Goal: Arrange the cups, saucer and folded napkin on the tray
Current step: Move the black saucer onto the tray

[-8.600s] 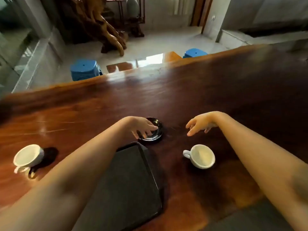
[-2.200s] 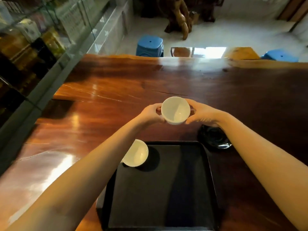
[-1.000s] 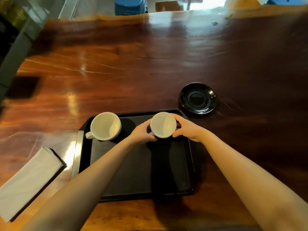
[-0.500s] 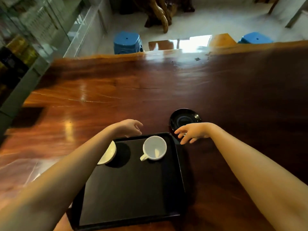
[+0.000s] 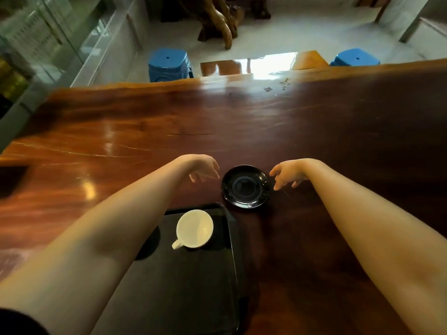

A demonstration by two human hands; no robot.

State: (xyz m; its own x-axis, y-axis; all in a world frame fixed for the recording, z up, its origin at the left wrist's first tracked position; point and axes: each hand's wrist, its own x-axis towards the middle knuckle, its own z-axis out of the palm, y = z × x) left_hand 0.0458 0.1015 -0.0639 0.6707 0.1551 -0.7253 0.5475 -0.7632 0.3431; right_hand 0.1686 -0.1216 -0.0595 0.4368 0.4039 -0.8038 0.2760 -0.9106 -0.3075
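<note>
A black saucer (image 5: pixel 246 186) lies on the dark wooden table just beyond the black tray's (image 5: pixel 193 286) far right corner. My left hand (image 5: pixel 204 169) hovers at the saucer's left edge and my right hand (image 5: pixel 286 174) at its right edge; both have fingers apart and hold nothing. One white cup (image 5: pixel 194 228) stands upright near the tray's far edge, handle toward me on the left. My left forearm hides the second cup and the tray's left part. The folded napkin is out of view.
The long wooden table (image 5: pixel 314 131) stretches away to its far edge. Behind it stand two blue stools (image 5: pixel 170 65) (image 5: pixel 355 57) and a carved root sculpture (image 5: pixel 217 22). A glass cabinet (image 5: pixel 36 44) runs along the left.
Both hands have moved forward from the tray's far edge to either side of the saucer. The cup stays where it was set on the tray.
</note>
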